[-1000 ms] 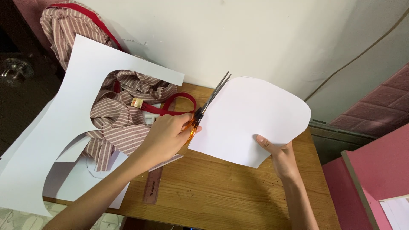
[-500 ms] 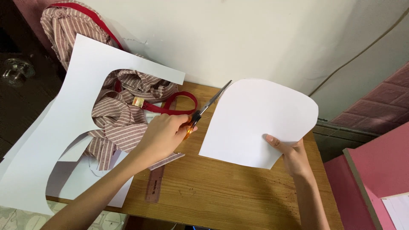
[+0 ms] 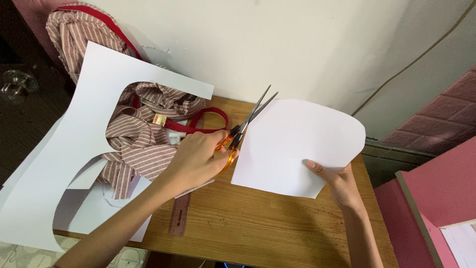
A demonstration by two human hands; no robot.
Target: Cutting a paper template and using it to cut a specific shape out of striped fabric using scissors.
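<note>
My left hand (image 3: 198, 159) grips orange-handled scissors (image 3: 252, 118), whose blades are slightly apart and point up and right along the upper left edge of a cut-out white paper piece (image 3: 297, 144). My right hand (image 3: 337, 181) pinches that piece at its lower right edge and holds it tilted above the wooden table (image 3: 258, 228). The piece has a rounded top right and straight lower edges.
A large white sheet (image 3: 74, 149) with a curved hole cut from it lies at the left, over striped cloth with red straps (image 3: 141, 141). A brown ruler (image 3: 179, 214) lies near the table's front. At the right stands a pink box (image 3: 441, 193), and a door knob (image 3: 17, 84) shows far left.
The paper piece and my right hand shifted a little to the right. The scissors came off the piece's edge and their blades now stand slightly apart beside it.
</note>
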